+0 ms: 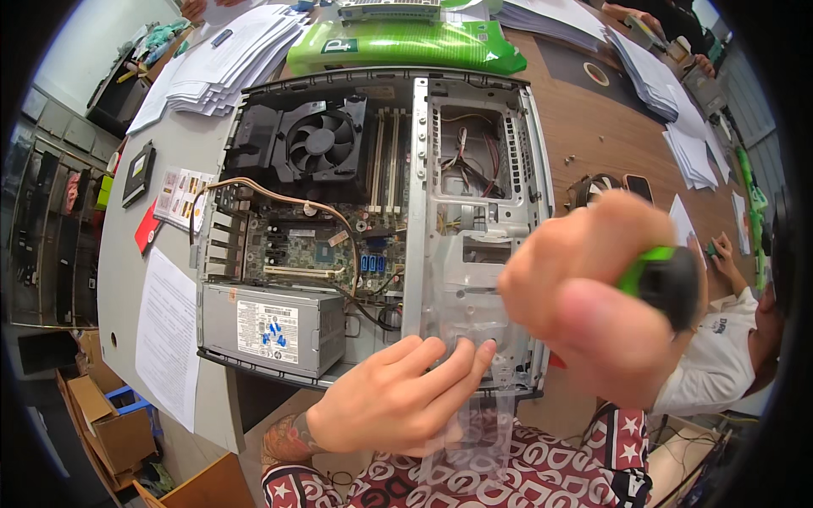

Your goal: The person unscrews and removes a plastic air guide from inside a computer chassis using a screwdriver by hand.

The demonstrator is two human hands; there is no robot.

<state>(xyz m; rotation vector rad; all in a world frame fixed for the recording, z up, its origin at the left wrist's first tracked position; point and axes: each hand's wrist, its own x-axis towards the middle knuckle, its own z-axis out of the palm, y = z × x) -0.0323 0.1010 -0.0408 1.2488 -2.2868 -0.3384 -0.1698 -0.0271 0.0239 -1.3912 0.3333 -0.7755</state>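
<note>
1. Two bare hands at the near right of an open desktop computer case (pixel 419 212), which lies flat on the table (pixel 563 127).
2. Right hand (pixel 589 288), blurred: I read fingers wrapped around a green-and-black tool handle (pixel 673 288), above the case's right side.
3. Left hand (pixel 385 402): fingertips at clear plastic packaging (pixel 487 427) along the case's near edge; I cannot tell whether they pinch it.
4. Power supply (pixel 326 326) near left; cooling fan (pixel 319 142) far left.

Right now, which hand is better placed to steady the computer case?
Probably the left hand: it reaches over the near edge of the case, while the right hand grips a green-and-black object.
</note>
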